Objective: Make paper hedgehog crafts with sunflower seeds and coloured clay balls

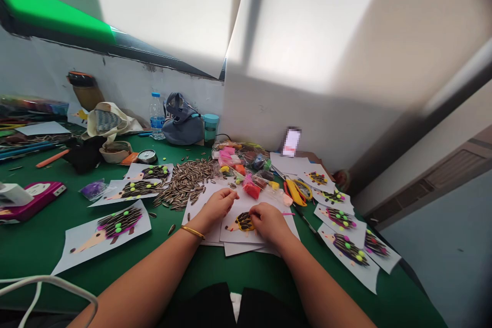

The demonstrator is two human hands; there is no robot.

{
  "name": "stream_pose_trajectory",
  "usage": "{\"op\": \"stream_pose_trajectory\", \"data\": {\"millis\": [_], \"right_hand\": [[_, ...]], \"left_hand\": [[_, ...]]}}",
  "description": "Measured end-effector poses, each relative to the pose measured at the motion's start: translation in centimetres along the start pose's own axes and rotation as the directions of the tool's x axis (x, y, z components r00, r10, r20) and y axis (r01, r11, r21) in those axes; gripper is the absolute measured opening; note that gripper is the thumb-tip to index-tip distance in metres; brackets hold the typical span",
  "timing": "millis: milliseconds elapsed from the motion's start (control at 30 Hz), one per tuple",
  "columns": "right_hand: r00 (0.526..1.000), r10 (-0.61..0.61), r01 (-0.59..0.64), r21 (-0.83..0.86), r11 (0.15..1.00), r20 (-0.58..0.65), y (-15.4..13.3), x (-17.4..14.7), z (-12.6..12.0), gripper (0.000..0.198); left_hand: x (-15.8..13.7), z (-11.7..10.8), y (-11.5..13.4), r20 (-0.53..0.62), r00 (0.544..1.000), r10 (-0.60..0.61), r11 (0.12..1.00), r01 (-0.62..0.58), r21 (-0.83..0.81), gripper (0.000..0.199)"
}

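In front of me, on a stack of white paper [230,238], lies a hedgehog picture [243,222] with a yellow body, a peach snout and dark striped sunflower seeds on its back. My right hand [269,223] is over the hedgehog's right side, its fingers pinched together at the seeds; whatever is between the fingertips is hidden. Just above the picture hovers my left hand [221,205], fingers closed and thumb against the index finger, with anything held too small to name. A heap of sunflower seeds [188,179] lies beyond my left hand.
Bags of coloured clay [251,187] lie behind the paper, with yellow-handled scissors [295,192] to their right. Finished-looking hedgehog pictures [115,225] lie left, others [348,251] right. A black pen [310,225], water bottle [156,118], blue bag [182,123] and phone [291,142] are around.
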State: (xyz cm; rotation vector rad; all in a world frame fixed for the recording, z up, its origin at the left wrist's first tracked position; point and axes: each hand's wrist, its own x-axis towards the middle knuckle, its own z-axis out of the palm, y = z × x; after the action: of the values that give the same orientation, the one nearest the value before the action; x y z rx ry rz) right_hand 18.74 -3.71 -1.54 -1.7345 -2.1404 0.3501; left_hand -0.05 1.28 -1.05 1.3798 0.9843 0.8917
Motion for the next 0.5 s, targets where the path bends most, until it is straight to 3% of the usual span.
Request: {"op": "stream_pose_trajectory", "data": {"millis": [333,500], "right_hand": [[0.999,-0.043,0.042,-0.04,0.998,-0.013,-0.13,-0.05,0.1,0.022],[0.962,-0.148,0.165,0.057,0.985,-0.23,-0.16,-0.69,-0.12,0.019]], "left_hand": [[-0.15,0.16,0.12,0.022,0.999,-0.035,0.989,0.037,-0.145,0.042],[-0.65,0.18,0.73,0.085,0.993,-0.078,0.952,0.1,-0.29,0.05]]}}
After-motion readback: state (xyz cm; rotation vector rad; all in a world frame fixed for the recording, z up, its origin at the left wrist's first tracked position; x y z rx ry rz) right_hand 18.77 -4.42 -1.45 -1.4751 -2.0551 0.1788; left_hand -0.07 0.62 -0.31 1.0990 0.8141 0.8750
